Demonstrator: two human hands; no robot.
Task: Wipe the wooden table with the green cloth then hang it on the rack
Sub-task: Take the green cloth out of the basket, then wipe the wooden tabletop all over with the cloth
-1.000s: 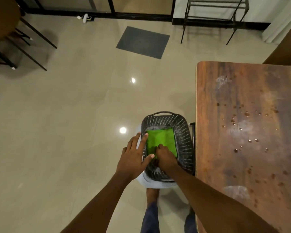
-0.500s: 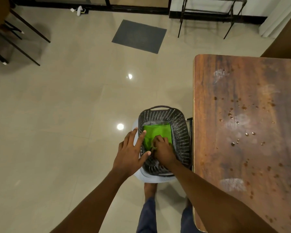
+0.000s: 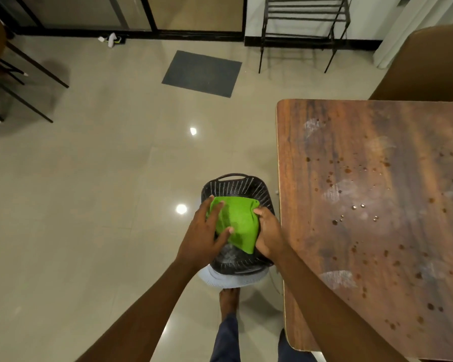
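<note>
Over the black basket's (image 3: 236,178) left side, the left hand (image 3: 204,231) lies spread, fingers straight against the green cloth (image 3: 237,223). The cloth sags above the basket's middle, and it looks limp and light, best gathered at an edge. At the basket's right side, the right hand (image 3: 268,231) grips the cloth's edge. The wooden table (image 3: 377,205) stands right of the basket.

We see a bright green cloth (image 3: 237,222) and a black basket (image 3: 236,186) with rows of holes. The surface (image 3: 377,165) is streaky brown, speckled dark.
</note>
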